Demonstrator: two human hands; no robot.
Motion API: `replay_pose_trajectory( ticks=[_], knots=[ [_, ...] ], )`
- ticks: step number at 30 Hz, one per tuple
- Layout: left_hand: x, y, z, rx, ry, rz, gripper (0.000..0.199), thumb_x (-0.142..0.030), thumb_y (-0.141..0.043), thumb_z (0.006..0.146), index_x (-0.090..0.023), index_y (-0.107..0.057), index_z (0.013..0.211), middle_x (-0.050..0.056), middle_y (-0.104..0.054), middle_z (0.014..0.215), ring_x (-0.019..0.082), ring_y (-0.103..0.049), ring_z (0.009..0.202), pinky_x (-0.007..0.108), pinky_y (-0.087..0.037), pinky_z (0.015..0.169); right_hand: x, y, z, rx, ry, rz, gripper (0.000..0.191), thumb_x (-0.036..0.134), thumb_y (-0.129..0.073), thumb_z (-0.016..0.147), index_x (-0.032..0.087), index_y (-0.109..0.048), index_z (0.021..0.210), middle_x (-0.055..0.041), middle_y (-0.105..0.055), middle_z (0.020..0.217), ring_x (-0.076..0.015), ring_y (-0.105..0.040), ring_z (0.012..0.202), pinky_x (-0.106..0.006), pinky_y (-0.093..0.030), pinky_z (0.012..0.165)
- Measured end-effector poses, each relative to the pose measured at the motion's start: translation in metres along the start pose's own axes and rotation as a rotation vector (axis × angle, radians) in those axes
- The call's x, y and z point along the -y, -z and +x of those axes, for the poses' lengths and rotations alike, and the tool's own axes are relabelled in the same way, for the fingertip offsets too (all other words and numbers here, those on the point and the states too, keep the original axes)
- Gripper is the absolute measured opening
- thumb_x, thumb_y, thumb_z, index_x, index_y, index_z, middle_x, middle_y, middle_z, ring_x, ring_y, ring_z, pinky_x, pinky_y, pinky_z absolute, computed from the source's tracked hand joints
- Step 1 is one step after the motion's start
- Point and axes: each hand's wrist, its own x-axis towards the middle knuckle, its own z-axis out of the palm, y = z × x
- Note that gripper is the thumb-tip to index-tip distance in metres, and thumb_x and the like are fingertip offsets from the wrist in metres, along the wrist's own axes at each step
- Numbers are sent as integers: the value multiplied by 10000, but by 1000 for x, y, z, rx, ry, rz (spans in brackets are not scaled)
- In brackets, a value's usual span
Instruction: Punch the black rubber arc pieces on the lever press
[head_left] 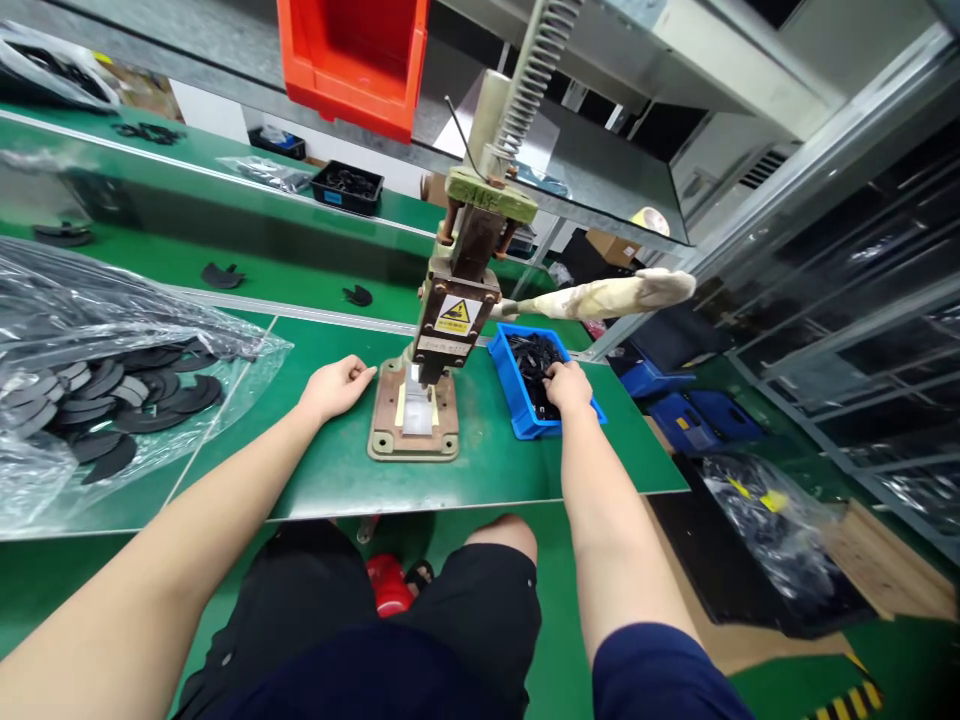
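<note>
On green bench, right hand grip buried among black parts in blue bin, left hand loosely curled, empty

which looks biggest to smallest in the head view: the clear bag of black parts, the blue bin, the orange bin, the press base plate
1. clear bag of black parts
2. orange bin, cut off by the frame
3. blue bin and press base plate: alike, no ranking

A green workbench carries a hand press bolted on a metal base plate at its middle. Just right of it sits a blue bin of black parts — at far left, a clear plastic bag of flat black pieces.
</note>
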Motion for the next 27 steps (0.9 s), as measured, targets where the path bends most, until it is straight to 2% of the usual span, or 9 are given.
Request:
replay_pose_trajectory(
  ticks=[7,11,15,17,19,21,24,27],
  knots=[
    [1,0,-1,-17,-23,-27,368,-599,-597,953,-259,-639,818,18,-717,763,207,-629,699,303,-380,620,-3,13,-30,-124,32,236,420,487,-645,989,200,-644,1295,-96,-658,1363,-214,-655,1223,-470,-594,1069],
    [5,1,-3,-40,2,-166,379,-607,-616,933,-244,-640,826,12,-692,736,182,-589,657,294,-402,621,-2,20,-57,-238,16,453,420,513,-638,989,180,-656,1244,-79,-696,1253,-188,-682,1124,-436,-610,1011],
    [8,4,-7,-101,73,-454,320,-535,-651,924,-219,-627,882,12,-674,751,160,-601,675,270,-467,658,13,21,-101,-328,72,690,432,539,-565,1016,162,-659,1203,-64,-739,1055,-154,-706,907,-378,-632,871],
    [3,5,-17,-150,94,-576,271,-476,-656,931,-210,-611,908,11,-661,771,149,-605,686,259,-485,670,26,20,-133,-354,142,789,420,534,-541,1016,175,-671,1190,-78,-758,1033,-166,-721,882,-384,-640,851],
    [-10,5,-38,-199,79,-647,240,-442,-659,939,-207,-608,947,11,-654,802,142,-604,699,254,-498,681,43,18,-170,-366,225,871,362,507,-578,997,208,-695,1165,-87,-772,1085,-186,-741,952,-404,-647,895],
    [-30,4,-71,-215,15,-675,230,-433,-670,946,-214,-617,991,16,-656,835,146,-611,728,261,-516,708,60,16,-206,-353,316,934,271,454,-637,972,245,-727,1119,-76,-782,1117,-202,-748,1035,-431,-642,966],
    [-64,5,-133,-85,-153,-653,204,-421,-684,964,-232,-658,1036,43,-688,921,173,-647,817,300,-549,790,85,13,-249,-294,445,1002,170,372,-689,948,284,-756,1078,-52,-801,1093,-214,-756,1070,-459,-637,1015],
    [-89,11,-186,60,-268,-617,194,-382,-706,967,-256,-693,1114,60,-710,991,189,-672,880,339,-567,867,106,7,-273,-216,543,1056,162,319,-697,942,302,-756,1092,-37,-814,1071,-215,-767,1057,-461,-652,985]
  ],
)
